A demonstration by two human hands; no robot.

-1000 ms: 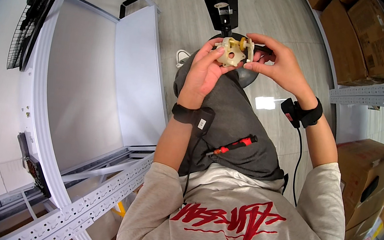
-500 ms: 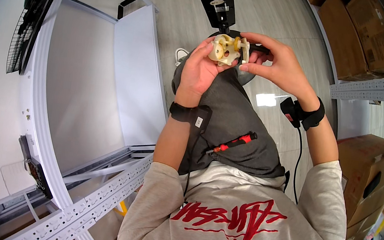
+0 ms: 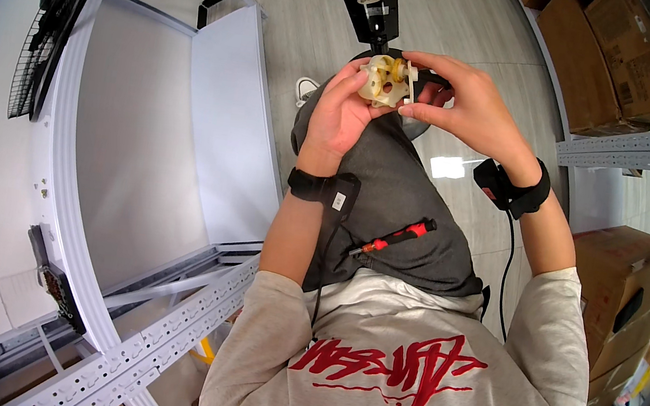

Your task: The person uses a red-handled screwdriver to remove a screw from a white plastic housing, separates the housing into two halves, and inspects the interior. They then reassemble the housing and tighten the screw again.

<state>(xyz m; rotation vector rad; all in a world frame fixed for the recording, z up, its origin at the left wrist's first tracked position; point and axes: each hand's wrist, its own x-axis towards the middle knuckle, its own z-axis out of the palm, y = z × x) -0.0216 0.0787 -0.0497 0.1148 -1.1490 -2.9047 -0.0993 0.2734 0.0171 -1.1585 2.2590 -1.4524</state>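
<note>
- Housing (image 3: 371, 90) of cream plastic, with round openings, sits above the person's knees at the upper middle of the view.
- Left hand (image 3: 339, 114) curls partly closed around it, gripping its left side.
- Right hand (image 3: 472, 103) pinches a thin pale plate (image 3: 410, 90) edge-on between thumb and fingers, at the housing's right side; whether plate and housing touch, I cannot tell.
- Yellow part (image 3: 398, 70) shows near the housing's upper right.
- Red-and-black screwdriver (image 3: 399, 238) lies across the dark grey trousers (image 3: 417, 195).
- Cardboard box (image 3: 611, 264) stands at right.
</note>
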